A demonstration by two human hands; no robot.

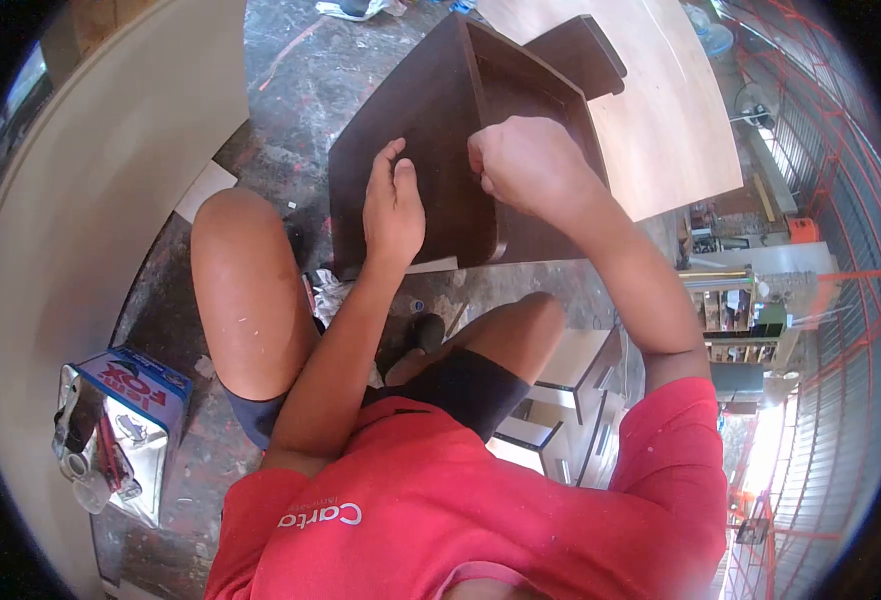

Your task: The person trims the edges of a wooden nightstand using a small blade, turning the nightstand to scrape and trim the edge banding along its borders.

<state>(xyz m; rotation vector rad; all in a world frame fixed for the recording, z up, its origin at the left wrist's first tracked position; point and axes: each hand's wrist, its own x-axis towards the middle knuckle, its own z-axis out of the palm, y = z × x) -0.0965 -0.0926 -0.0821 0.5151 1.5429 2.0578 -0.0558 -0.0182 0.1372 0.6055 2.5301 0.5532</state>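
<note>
A dark brown wooden cabinet (pixel 411 130), box-shaped with an open front, stands tilted in the view before me. My left hand (pixel 396 208) is at its broad side panel, fingers stretched out and apart from the thumb; whether the palm touches the wood I cannot tell. Over the cabinet's front edge, my right hand (pixel 533 165) is closed in a fist with the fingertips curled toward that edge. Whatever it holds, if anything, is hidden by the fingers. A smaller dark brown board (pixel 579 55) with a rounded corner sticks out behind the cabinet.
Large pale wooden sheets (pixel 671 120) lie behind the cabinet. A tall pale panel (pixel 111 200) stands at the left. An open tin (pixel 166 430) with tools is near my left leg. Drawer-like pieces (pixel 551 440) lie by my right leg. Shelves (pixel 726 310) stand at right.
</note>
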